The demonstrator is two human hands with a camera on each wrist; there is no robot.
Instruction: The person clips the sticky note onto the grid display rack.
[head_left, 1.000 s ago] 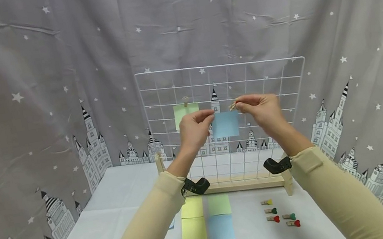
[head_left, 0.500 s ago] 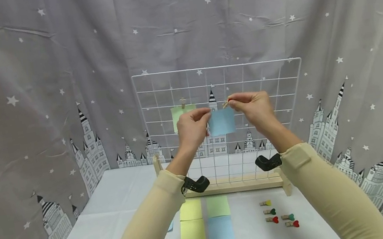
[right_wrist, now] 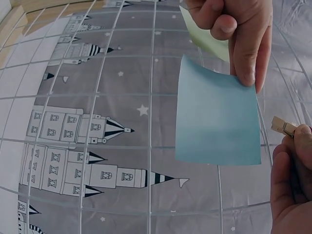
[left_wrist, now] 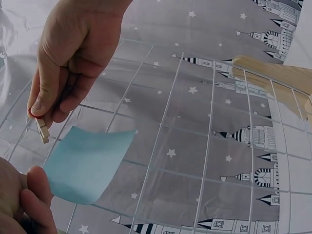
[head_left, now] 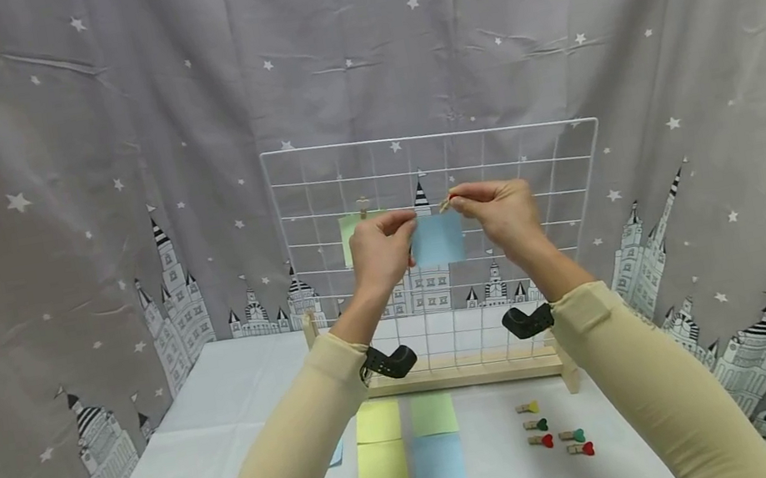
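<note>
My left hand (head_left: 381,252) pinches a blue sticky note (head_left: 438,240) by its upper left corner, in front of the white wire grid (head_left: 558,193). Between right thumb and forefinger is a small wooden clothespin (right_wrist: 282,126) with a red end (left_wrist: 34,113). That right hand (head_left: 504,217) is just right of the note's top edge, and the clothespin's tip points toward the note without gripping it. Left of both hands, a green note (head_left: 350,236) hangs on the grid from another clothespin (head_left: 363,207), partly covered by my left hand.
The grid stands on a wooden base (head_left: 466,374). On the white table (head_left: 187,475) lie yellow notes (head_left: 381,467), a green note (head_left: 433,415) and a blue note (head_left: 439,461). Several heart-topped clothespins (head_left: 541,442) lie to the right. A gray patterned curtain (head_left: 177,96) hangs behind.
Both hands have moved slightly up with the blue note and the clothespin. The clothespin has come closer to the note's top edge. The head view has shifted a little.
</note>
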